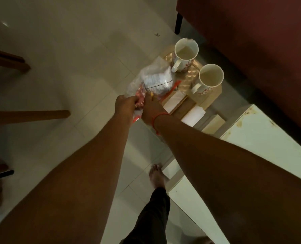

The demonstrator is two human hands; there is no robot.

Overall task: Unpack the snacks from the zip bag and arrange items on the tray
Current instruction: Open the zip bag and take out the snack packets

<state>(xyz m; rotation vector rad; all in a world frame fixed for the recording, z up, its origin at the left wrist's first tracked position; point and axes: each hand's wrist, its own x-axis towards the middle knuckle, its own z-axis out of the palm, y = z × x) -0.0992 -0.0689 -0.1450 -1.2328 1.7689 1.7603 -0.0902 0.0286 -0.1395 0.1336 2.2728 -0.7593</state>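
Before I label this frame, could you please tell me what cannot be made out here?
- Head view: snacks inside the clear plastic zip bag are blurred by crinkled film.
- Both hands' fingertips are hidden, curled into the bag.
- The beige patterned tray's near end is covered by the bag.

Both bare arms reach forward and down, nearly straight, the hands close together. The left hand (125, 105) has its fingers curled under, pinching. The right hand (152, 110), a red thread round its wrist, curls its fingers away from view.
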